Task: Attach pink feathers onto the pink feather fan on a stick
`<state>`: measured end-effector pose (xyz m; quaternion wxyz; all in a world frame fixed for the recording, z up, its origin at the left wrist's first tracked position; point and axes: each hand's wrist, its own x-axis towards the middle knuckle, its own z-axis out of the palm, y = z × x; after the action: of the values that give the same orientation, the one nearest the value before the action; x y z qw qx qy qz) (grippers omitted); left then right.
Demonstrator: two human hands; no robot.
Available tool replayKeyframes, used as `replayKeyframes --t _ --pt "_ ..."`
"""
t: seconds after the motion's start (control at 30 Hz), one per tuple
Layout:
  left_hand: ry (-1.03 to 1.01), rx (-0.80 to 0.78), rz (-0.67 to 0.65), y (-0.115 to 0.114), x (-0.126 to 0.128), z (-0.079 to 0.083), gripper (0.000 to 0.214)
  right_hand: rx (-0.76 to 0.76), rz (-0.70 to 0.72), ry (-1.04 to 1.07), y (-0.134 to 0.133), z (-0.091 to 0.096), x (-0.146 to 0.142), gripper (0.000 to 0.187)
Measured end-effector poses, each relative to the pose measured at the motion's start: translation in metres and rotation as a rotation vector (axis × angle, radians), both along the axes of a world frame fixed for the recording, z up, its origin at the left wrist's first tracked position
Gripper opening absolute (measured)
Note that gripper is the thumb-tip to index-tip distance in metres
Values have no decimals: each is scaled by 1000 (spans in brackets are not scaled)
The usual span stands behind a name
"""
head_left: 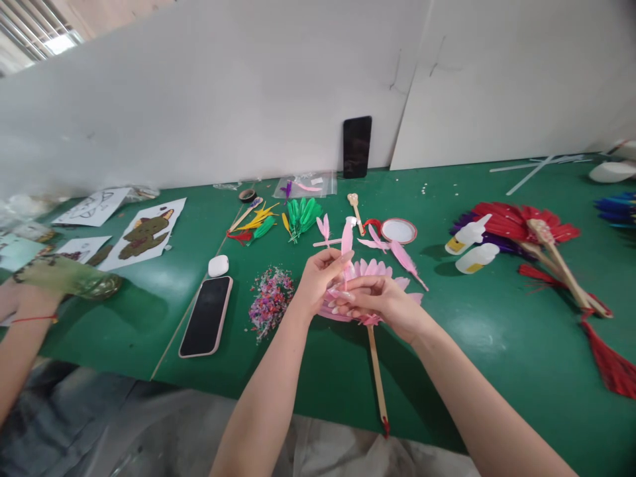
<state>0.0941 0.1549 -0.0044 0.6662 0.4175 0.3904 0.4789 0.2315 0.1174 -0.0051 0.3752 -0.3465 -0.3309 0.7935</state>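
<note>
My left hand pinches a pink feather that stands upright above a pink feather fan lying on the green table. My right hand rests on the fan's face with fingers curled, pressing on the feathers. The fan's wooden handle points toward me and ends past the table edge. Loose pink feathers lie just behind the fan.
A black phone, a white earbud case and a heap of coloured scraps lie to the left. Green feathers, yellow feathers, a round lid, two glue bottles and a red fan lie beyond. Another person's arm is at far left.
</note>
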Motion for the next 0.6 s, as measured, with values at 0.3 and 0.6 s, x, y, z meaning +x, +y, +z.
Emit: replayKeyframes --t 0.3,0.6 --pt "-5 -13 -21 1 0 0 34 38 15 -15 0 -5 1 22" --pt "-20 -27 -28 1 1 -3 36 10 -20 -11 0 -2 1 30"
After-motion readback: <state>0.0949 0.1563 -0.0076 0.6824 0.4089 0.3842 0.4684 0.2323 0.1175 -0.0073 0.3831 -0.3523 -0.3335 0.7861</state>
